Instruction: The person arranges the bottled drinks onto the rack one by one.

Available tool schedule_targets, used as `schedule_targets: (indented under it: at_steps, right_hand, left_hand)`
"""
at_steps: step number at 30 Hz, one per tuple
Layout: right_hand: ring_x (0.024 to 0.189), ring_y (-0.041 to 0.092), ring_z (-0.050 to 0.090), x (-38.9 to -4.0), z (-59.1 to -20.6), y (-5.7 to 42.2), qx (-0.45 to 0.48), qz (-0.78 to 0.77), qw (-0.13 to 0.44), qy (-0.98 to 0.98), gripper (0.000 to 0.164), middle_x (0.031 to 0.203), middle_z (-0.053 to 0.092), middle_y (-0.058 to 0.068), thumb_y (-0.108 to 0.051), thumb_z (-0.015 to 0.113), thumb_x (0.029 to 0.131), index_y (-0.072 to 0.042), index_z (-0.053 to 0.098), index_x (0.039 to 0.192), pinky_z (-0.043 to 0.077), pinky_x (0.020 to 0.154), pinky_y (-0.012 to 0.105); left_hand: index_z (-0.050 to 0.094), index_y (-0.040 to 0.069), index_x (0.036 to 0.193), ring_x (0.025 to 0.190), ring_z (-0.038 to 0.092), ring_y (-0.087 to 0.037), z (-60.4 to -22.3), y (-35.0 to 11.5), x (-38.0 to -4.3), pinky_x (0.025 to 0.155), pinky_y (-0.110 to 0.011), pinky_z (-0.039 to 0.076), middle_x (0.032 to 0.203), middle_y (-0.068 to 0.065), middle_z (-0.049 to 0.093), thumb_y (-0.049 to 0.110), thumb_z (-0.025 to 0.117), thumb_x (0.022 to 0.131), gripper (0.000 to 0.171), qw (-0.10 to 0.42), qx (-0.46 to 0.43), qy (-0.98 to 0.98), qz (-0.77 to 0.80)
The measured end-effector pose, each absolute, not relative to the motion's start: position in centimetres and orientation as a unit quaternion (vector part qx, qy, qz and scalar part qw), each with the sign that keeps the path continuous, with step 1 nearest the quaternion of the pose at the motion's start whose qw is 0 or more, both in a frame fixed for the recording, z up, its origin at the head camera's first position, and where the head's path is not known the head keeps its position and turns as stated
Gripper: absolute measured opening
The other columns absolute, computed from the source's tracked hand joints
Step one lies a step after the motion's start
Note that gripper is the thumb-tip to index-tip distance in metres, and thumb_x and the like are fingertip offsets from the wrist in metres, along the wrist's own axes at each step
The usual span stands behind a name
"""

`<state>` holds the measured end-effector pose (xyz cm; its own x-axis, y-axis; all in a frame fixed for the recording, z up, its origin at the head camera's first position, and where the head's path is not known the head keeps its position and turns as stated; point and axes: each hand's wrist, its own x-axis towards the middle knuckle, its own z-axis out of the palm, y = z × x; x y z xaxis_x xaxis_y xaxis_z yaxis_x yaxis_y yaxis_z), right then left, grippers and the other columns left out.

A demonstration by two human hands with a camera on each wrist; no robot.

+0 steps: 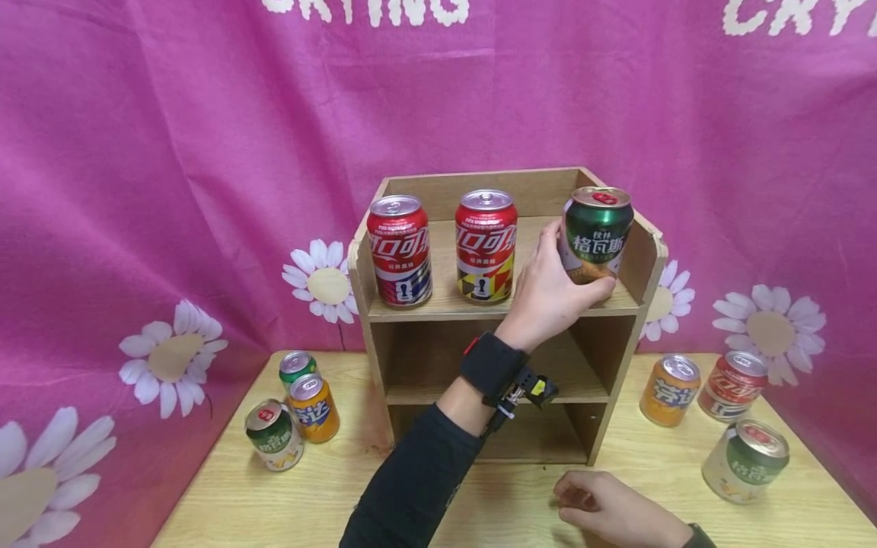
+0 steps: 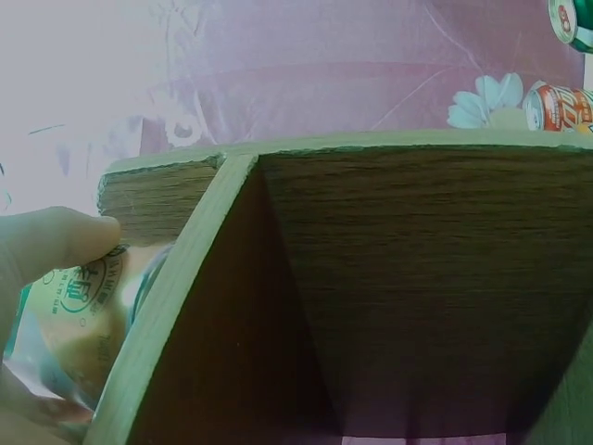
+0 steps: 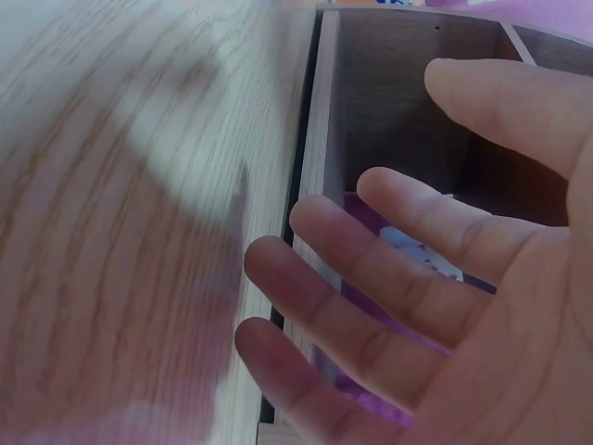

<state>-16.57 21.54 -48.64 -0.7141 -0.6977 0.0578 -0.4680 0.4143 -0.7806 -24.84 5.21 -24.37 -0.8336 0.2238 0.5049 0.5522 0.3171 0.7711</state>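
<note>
My left hand [image 1: 553, 293] grips a green-and-white kvass can [image 1: 597, 236] at the right end of the wooden shelf's top level. Its thumb lies across the front of the can. In the left wrist view, the can's lower part [image 2: 88, 315] shows beside the shelf edge, partly covered by fingers. Two red cola cans stand upright to the left on the same level, one in the middle [image 1: 486, 247] and one at the left end [image 1: 400, 251]. My right hand [image 1: 613, 506], empty, hovers low in front of the shelf, fingers loosely bent and spread in its wrist view.
The three-level wooden shelf [image 1: 500, 313] stands on a light wooden table [image 1: 233, 517]. On its left are a kvass can [image 1: 274, 438], an orange can [image 1: 315, 411] and a green can [image 1: 297, 365]. To the right stand another orange can [image 1: 668, 392], cola can [image 1: 731, 388] and kvass can [image 1: 745, 464].
</note>
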Motion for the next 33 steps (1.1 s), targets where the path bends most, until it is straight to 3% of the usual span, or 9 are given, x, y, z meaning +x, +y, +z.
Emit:
schedule_targets:
  at_steps: [11, 21, 26, 33]
  right_hand:
    - [0.083, 0.004, 0.059, -16.46, -48.47, 21.52, -0.347, -0.409, 0.133, 0.833, 0.016, 0.094, 0.065, -0.003, -0.019, 0.06, 0.094, -0.007, 0.062, 0.103, 0.051, 0.068, 0.026]
    - [0.082, 0.003, 0.059, -16.24, -48.3, 21.45, -0.35, -0.401, 0.122, 0.838, 0.013, 0.093, 0.063, -0.009, -0.016, 0.06, 0.093, -0.007, 0.062, 0.103, 0.051, 0.067, 0.026]
    - [0.083, 0.003, 0.059, -16.06, -48.28, 21.42, -0.35, -0.404, 0.124, 0.836, 0.014, 0.094, 0.064, -0.006, -0.017, 0.061, 0.093, -0.007, 0.062, 0.103, 0.052, 0.067, 0.026]
    - [0.081, 0.003, 0.058, -16.01, -48.32, 21.42, -0.359, -0.395, 0.111, 0.838, 0.011, 0.093, 0.062, -0.011, -0.013, 0.062, 0.092, -0.008, 0.062, 0.102, 0.051, 0.066, 0.025]
  left_hand:
    - [0.026, 0.02, 0.145, 0.106, 0.05, -0.01, -24.27, 5.3, -24.65, 0.088, -0.028, 0.043, 0.122, 0.003, 0.05, 0.029, 0.076, 0.076, 0.085, 0.146, -0.244, -0.806, -0.519]
    - [0.027, 0.016, 0.145, 0.11, 0.05, -0.011, -24.34, 5.92, -24.58, 0.087, -0.028, 0.044, 0.125, 0.002, 0.049, 0.036, 0.077, 0.075, 0.088, 0.182, -0.221, -0.833, -0.473]
    - [0.027, 0.015, 0.145, 0.111, 0.05, -0.011, -24.43, 6.1, -24.43, 0.088, -0.028, 0.044, 0.126, 0.001, 0.049, 0.036, 0.077, 0.075, 0.089, 0.184, -0.21, -0.841, -0.464]
    - [0.026, 0.015, 0.145, 0.116, 0.047, -0.011, -24.2, 6.0, -24.24, 0.092, -0.029, 0.043, 0.127, -0.001, 0.048, 0.038, 0.079, 0.074, 0.091, 0.182, -0.218, -0.841, -0.461]
